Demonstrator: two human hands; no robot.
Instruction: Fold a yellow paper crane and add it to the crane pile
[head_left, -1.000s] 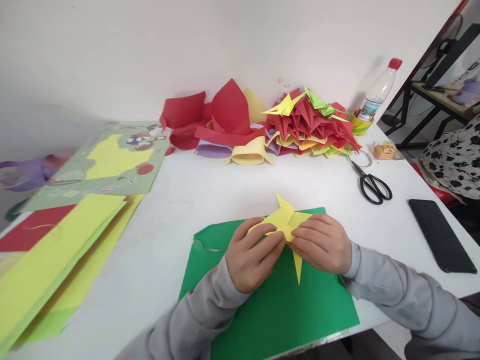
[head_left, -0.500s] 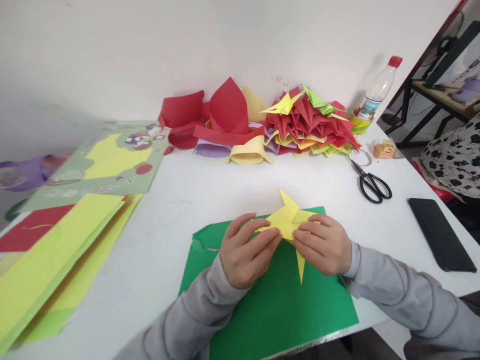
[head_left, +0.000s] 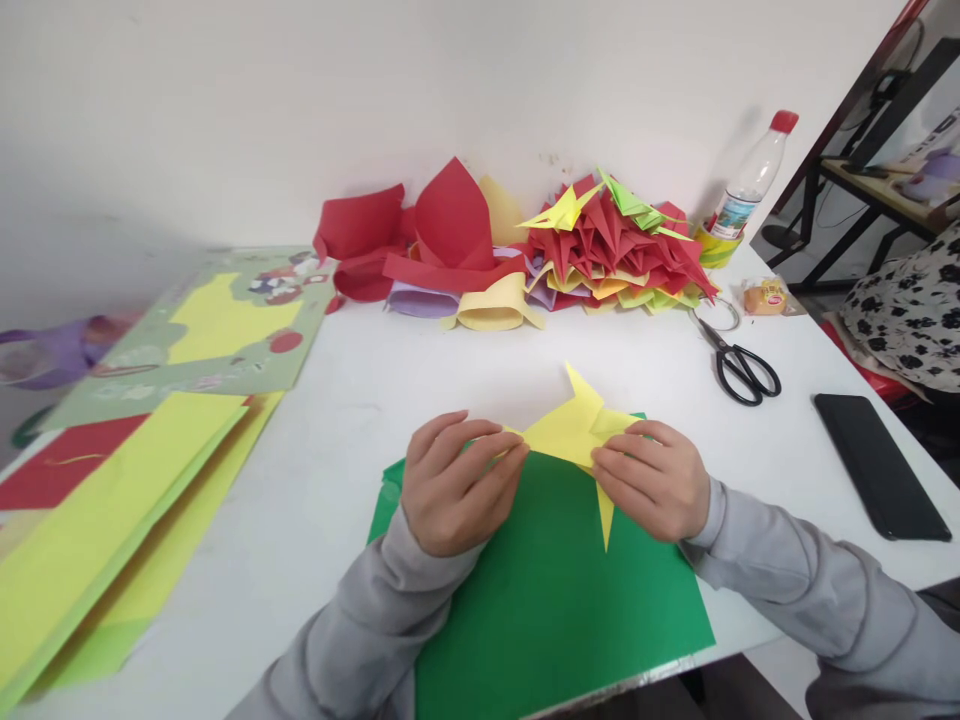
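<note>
A yellow origami crane (head_left: 566,430) is held between my two hands, above a green sheet (head_left: 570,590) on the table. My left hand (head_left: 461,485) pinches the crane's left point between thumb and fingertips. My right hand (head_left: 656,480) grips the right side of its folded body, fingers covering part of it. One pointed flap sticks up and away from me, and another hangs down toward the green sheet. The green sheet's far left corner is folded or creased.
Behind lie a pile of red folded cranes (head_left: 600,240), coloured paper loops (head_left: 491,305) and a bottle (head_left: 750,190). Scissors (head_left: 746,375), a wrapped snack (head_left: 765,296) and a black phone (head_left: 879,465) are at right. Yellow paper (head_left: 112,510) and a printed board (head_left: 202,330) are at left.
My left hand has slid left from the crane's middle to its left tip, uncovering more of the body. The crane has risen slightly; my right hand stays on its right side.
</note>
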